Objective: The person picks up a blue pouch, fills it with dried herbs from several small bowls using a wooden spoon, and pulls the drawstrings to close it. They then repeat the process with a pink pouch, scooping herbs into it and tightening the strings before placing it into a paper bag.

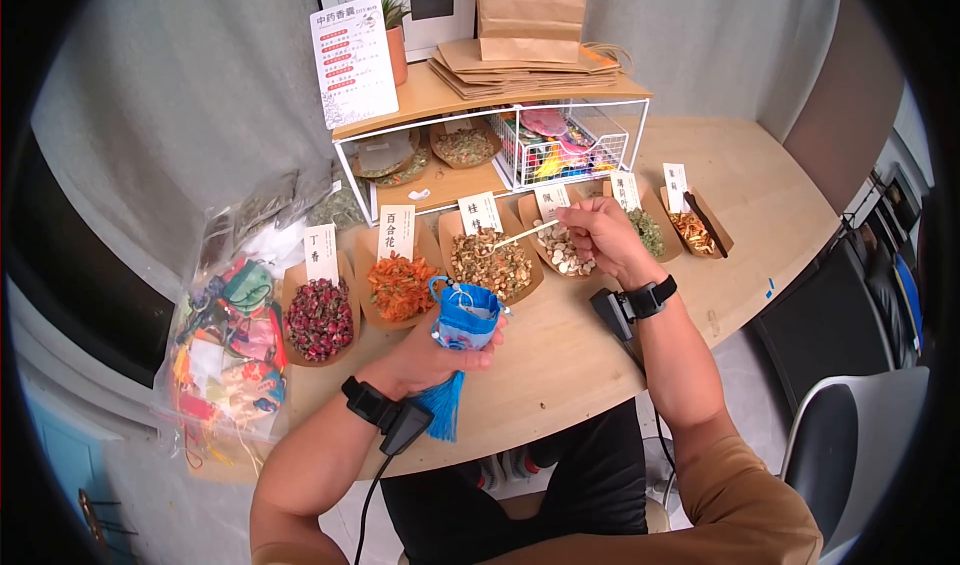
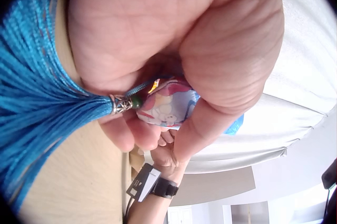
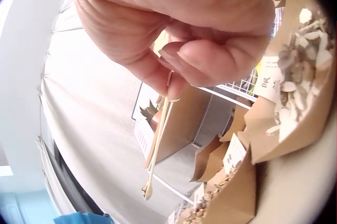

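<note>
The left hand (image 1: 440, 357) grips a blue drawstring pouch (image 1: 468, 315), its mouth up and a blue tassel (image 1: 442, 405) hanging below. In the left wrist view, fingers and thumb curl round the patterned pouch (image 2: 171, 105). The right hand (image 1: 605, 240) pinches a thin light stick (image 1: 522, 235) between thumb and fingers, over the trays of chopped brown pieces (image 1: 490, 267) and pale slices (image 1: 562, 250). In the right wrist view, the stick (image 3: 158, 145) points down, with a small pale piece (image 3: 148, 190) at its tip.
Trays of red buds (image 1: 318, 320), orange petals (image 1: 400, 287), green leaves (image 1: 645, 233) and yellow-brown pieces (image 1: 692, 233) stand in the row with labels. A plastic bag of colourful pouches (image 1: 235, 365) lies at the left. Behind is a shelf (image 1: 400, 120) with paper bags (image 1: 530, 15).
</note>
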A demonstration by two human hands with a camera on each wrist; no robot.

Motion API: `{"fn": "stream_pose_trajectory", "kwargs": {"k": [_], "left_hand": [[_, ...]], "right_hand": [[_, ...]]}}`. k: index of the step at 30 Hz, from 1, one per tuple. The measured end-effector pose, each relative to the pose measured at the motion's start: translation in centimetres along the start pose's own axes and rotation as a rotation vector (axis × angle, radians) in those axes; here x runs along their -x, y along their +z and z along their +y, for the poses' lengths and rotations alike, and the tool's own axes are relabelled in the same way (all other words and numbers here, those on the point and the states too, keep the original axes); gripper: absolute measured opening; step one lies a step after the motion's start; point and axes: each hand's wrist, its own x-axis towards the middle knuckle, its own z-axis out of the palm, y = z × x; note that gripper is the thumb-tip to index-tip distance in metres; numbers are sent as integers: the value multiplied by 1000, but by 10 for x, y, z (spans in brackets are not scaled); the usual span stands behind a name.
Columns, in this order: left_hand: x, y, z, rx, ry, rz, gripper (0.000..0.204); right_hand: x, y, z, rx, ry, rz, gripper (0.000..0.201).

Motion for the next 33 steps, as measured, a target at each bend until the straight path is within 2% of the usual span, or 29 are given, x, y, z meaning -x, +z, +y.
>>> {"fn": "stream_pose_trajectory", "kwargs": {"k": [5, 11, 17, 20, 23, 27, 33], "left_hand": [[-1, -1, 0, -14, -2, 12, 51], [-2, -1, -1, -10, 19, 4, 51], [0, 1, 1, -23, -16, 37, 51], [0, 2, 1, 0, -7, 30, 52], [0, 0, 0, 0, 5, 15, 53], [0, -1, 0, 10, -19, 11, 52], [-1, -4, -2, 5, -12, -11, 52]], "right_hand": [[16, 7, -7, -83, -124, -166, 23], [23, 12, -5, 61, -268, -237, 16], [16, 9, -9, -91, -294, -29, 18], [0, -4, 0, 210, -409, 166, 21], [-6, -10, 7, 385, -362, 237, 19], [-6, -7, 11, 567, -212, 175, 22], [-6, 0, 9, 458, -40, 87, 22]]}}
